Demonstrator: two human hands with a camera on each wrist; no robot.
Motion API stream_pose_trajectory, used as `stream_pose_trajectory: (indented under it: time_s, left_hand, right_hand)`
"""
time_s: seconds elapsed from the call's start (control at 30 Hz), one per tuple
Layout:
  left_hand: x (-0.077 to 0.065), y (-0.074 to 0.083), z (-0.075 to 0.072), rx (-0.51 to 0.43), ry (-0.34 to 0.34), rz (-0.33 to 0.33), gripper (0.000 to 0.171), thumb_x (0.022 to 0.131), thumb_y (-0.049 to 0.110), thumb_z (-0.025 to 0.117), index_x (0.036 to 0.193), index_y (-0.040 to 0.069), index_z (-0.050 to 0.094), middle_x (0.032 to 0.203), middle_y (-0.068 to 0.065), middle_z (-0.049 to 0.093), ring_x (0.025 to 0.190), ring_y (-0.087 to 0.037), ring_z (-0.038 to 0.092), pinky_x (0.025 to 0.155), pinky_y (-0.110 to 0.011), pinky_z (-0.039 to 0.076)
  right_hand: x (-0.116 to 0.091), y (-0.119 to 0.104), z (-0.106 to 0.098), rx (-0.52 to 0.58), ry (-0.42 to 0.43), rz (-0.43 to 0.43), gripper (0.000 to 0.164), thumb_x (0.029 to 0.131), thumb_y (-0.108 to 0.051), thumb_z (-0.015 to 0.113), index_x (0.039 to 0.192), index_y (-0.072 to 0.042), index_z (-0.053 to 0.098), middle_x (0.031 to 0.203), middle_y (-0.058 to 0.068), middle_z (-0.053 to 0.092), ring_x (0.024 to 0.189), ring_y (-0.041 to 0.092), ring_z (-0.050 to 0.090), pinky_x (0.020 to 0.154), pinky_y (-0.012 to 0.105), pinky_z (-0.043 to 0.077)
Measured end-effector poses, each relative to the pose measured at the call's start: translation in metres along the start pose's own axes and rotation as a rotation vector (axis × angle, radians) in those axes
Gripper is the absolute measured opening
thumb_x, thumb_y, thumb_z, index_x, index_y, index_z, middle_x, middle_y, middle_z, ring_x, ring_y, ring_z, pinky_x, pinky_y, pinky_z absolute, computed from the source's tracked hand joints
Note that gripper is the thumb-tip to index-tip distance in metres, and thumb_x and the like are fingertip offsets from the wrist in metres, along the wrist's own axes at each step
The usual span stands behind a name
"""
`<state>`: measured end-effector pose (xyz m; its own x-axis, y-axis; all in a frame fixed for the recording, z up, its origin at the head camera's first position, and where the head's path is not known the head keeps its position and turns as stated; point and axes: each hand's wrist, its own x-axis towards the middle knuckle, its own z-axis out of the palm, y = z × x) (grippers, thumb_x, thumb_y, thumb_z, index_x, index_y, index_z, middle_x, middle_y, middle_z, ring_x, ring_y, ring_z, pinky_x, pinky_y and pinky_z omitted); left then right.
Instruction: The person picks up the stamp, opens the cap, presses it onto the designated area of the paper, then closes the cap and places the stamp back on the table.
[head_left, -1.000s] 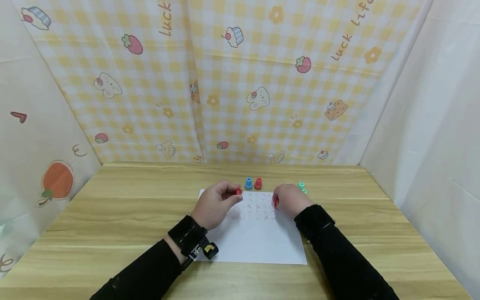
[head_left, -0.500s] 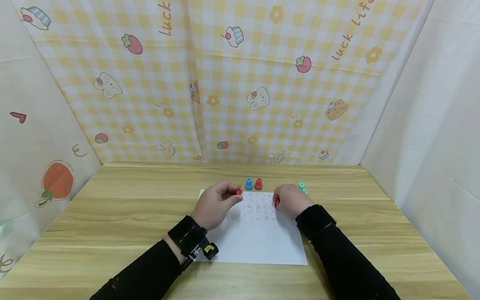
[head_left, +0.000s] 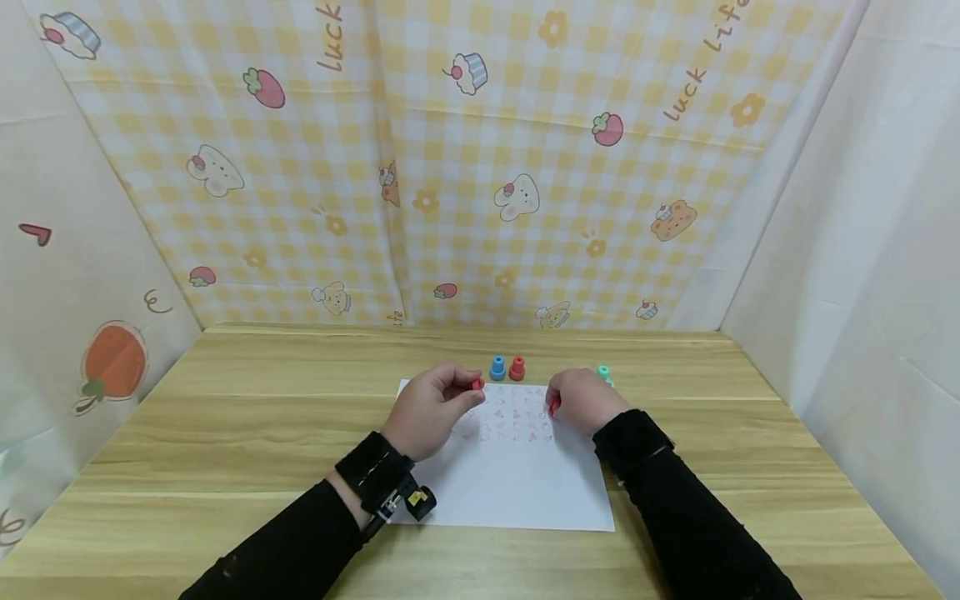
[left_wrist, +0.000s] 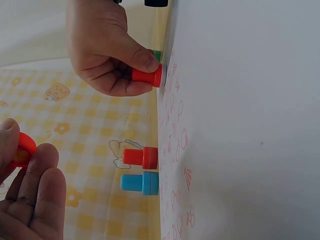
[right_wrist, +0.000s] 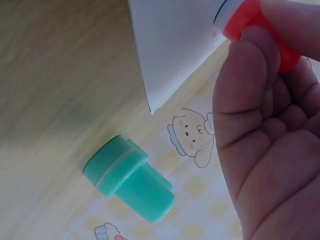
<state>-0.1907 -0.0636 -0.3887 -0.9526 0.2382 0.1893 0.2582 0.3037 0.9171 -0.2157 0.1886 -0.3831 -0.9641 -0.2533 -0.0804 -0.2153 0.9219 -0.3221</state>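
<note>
My left hand [head_left: 427,412] pinches a small red cap [left_wrist: 29,141] between thumb and fingers, above the left part of a white paper sheet [head_left: 517,487]. The cap's hollow side shows in the left wrist view. My right hand [head_left: 587,400] grips a red toy stamp [left_wrist: 145,76] by its handle at the upper right of the sheet. The stamp's white base is right at the paper in the left wrist view. Rows of small red prints [head_left: 513,414] cover the sheet's upper part. In the head view, my right fingers hide most of the stamp.
Behind the paper's far edge stand a blue stamp [head_left: 498,368] and a red capped stamp [head_left: 517,368], side by side. A green stamp [right_wrist: 127,170] stands beyond my right hand, partly hidden in the head view. A checked cloth [head_left: 480,250] closes off the table's back.
My right wrist has shifted very slightly to the right, with the red stamp still gripped at about the same spot. The left hand and the cap have stayed in place.
</note>
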Motion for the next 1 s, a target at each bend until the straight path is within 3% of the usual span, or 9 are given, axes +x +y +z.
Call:
stream_pose_trajectory:
  time_s: [0.5,0.67,0.83,1.0]
  left_hand:
    - [0.000,-0.001,-0.002,0.004,0.001,-0.004,0.015,0.098,0.009,0.074,0.113,0.009,0.074,0.104,-0.001,0.076,0.094,-0.013,0.072,0.085,-0.025,0.061]
    - [0.000,0.000,-0.002,0.018,0.010,-0.011,0.015,0.098,0.010,0.074,0.113,0.011,0.074,0.104,-0.001,0.075,0.094,-0.013,0.071,0.085,-0.025,0.061]
    - [0.001,-0.001,-0.001,0.022,0.011,-0.008,0.016,0.098,0.009,0.075,0.114,0.012,0.074,0.105,-0.001,0.075,0.094,-0.013,0.071,0.084,-0.025,0.061]
    - [0.002,-0.003,-0.001,0.010,0.002,-0.005,0.018,0.097,0.008,0.075,0.115,0.011,0.074,0.104,-0.001,0.075,0.092,-0.013,0.070,0.081,-0.023,0.060]
  right_hand:
    - [0.000,0.002,-0.001,0.007,-0.002,-0.028,0.014,0.091,0.002,0.071,0.083,-0.010,0.071,0.081,0.002,0.065,0.075,0.018,0.056,0.073,0.030,0.048]
    - [-0.002,0.014,-0.013,0.149,0.010,-0.018,0.004,0.091,-0.005,0.075,0.092,-0.009,0.074,0.085,0.002,0.068,0.077,0.017,0.058,0.071,0.029,0.048]
    - [-0.005,0.023,-0.027,0.354,0.078,0.029,0.008,0.097,-0.015,0.073,0.102,-0.010,0.075,0.094,0.004,0.073,0.084,0.018,0.063,0.074,0.031,0.051]
    - [-0.004,0.021,-0.029,0.441,0.110,0.020,0.015,0.098,-0.019,0.074,0.107,-0.008,0.075,0.096,0.004,0.076,0.085,0.016,0.066,0.075,0.030,0.054]
